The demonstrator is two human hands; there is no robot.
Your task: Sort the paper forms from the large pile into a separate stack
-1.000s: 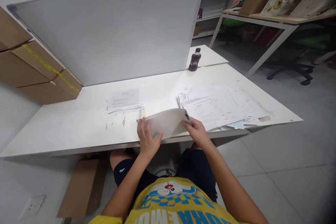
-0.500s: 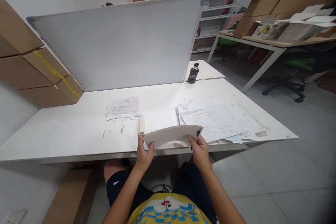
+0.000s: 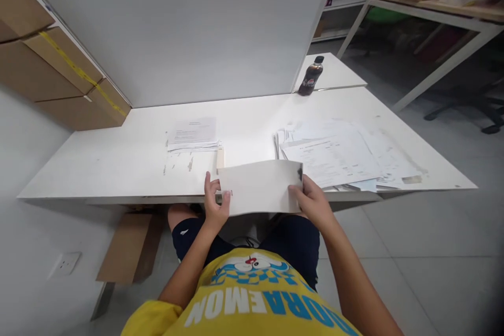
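Observation:
I hold a folded white sheet of paper (image 3: 261,186) at the near edge of the white table (image 3: 118,168). My left hand (image 3: 214,201) pinches its left end and my right hand (image 3: 313,202) grips its right end. The sheet stands nearly flat toward me, with a small dark mark at its upper right corner. A small cream-coloured object (image 3: 220,158) lies on the table just behind the sheet. To the left lies a small stack of printed papers (image 3: 192,135). To the right spreads a larger loose pile of papers (image 3: 342,155).
A large whiteboard (image 3: 189,26) stands upright along the table's back. A dark drink bottle (image 3: 311,76) sits at the back right. Cardboard boxes (image 3: 51,68) are stacked on the left, another one (image 3: 128,247) lies under the table. A second table (image 3: 433,5) with boxes stands far right.
The sheet was bowed and lying low between my hands; now it is held flatter and upright, folded. The view has tilted down and closer to the table.

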